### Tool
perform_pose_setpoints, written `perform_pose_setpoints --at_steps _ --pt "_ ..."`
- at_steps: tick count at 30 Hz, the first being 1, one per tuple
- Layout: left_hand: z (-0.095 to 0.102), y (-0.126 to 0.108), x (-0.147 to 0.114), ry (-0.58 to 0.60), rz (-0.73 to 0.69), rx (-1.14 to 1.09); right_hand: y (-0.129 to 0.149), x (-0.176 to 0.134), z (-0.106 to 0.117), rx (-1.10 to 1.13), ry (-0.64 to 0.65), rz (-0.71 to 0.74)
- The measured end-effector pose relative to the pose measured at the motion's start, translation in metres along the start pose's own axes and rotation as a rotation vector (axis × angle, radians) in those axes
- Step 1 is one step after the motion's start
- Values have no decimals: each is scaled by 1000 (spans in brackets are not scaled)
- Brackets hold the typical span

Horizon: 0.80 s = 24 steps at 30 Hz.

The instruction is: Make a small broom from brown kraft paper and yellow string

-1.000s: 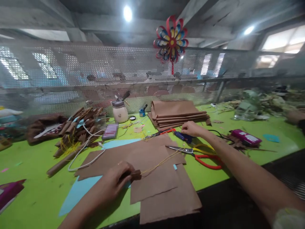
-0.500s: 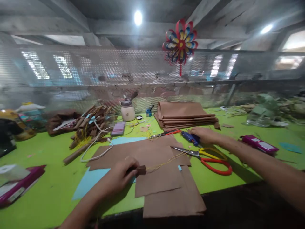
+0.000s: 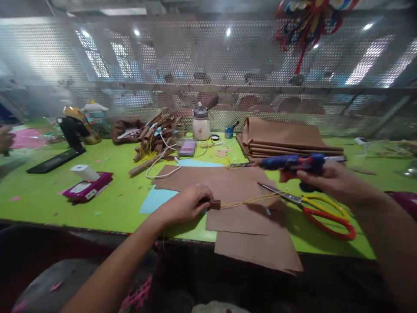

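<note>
My left hand [image 3: 195, 201] is closed around a small rolled strip of brown paper [image 3: 215, 204], resting over brown paper sheets [image 3: 241, 221]. Yellow string [image 3: 247, 202] trails from the roll to the right. My right hand [image 3: 339, 180] grips a blue hot glue gun [image 3: 293, 162], raised above the table with its nozzle pointing left. Under it lie scissors [image 3: 295, 198] with one red and one yellow handle, blades partly apart. A light blue sheet [image 3: 153, 201] shows beneath the brown paper on the left.
Folded brown paper [image 3: 283, 132] is stacked at the back right. Bundled brown paper rolls [image 3: 156, 134], a white cable [image 3: 150, 171], a jar [image 3: 201, 125] and a small blue bottle [image 3: 229, 132] stand behind. A magenta pack [image 3: 87, 189] lies left. Another person's hand [image 3: 4, 139] shows far left.
My right hand has lifted the glue gun off the table, its nozzle now pointing left. The left hand still holds the paper roll. The camera view has tilted down and turned left.
</note>
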<state>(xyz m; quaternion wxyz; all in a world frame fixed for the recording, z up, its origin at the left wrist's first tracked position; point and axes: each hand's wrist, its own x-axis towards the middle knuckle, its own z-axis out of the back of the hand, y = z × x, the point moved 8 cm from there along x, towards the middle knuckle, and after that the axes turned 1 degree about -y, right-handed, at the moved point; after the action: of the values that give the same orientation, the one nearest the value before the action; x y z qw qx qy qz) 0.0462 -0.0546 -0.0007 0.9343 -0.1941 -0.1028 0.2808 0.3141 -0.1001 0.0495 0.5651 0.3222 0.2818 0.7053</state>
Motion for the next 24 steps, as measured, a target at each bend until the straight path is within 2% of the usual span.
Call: perform_pose_setpoints --at_steps 3,5,7,14,24 --pt "0 -1 -1 9 -16 -20 23 7 -62 25 174 41" --pt "0 -2 -2 17 -22 -24 24 12 -86 43 242 38" --pt "0 -3 -2 18 -29 -20 19 15 -99 57 279 31" --pt "-1 -4 0 24 -24 -7 0 15 -108 9 291 -43" --pt "-4 -8 1 24 -42 13 13 14 -116 -72 206 31"
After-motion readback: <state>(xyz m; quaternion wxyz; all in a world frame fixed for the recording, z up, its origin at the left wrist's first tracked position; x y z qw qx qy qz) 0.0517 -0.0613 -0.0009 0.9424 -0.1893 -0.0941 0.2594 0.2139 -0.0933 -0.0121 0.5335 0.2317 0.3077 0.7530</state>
